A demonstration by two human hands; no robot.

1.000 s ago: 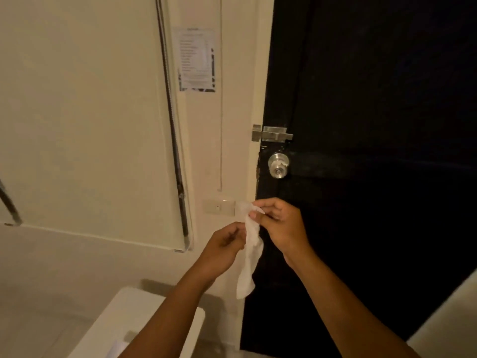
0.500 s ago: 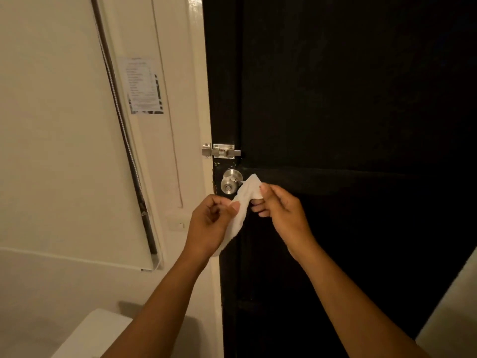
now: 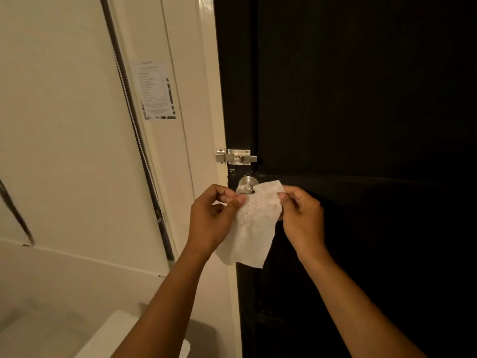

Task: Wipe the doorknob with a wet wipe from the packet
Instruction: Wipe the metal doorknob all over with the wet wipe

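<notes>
Wet wipe (image 3: 254, 223) spread before the doorknob (image 3: 247, 184).
Left hand (image 3: 212, 223) and right hand (image 3: 302, 223) each pinch a side edge, fingers closed.

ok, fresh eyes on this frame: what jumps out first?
The white wet wipe, stretched between the left hand and right hand mid-frame, bright against the black door. Just behind its top edge sits the silver doorknob, partly hidden, with a metal slide latch right above.

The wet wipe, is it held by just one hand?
No, the left hand and right hand each pinch an upper edge of the wet wipe.
</notes>
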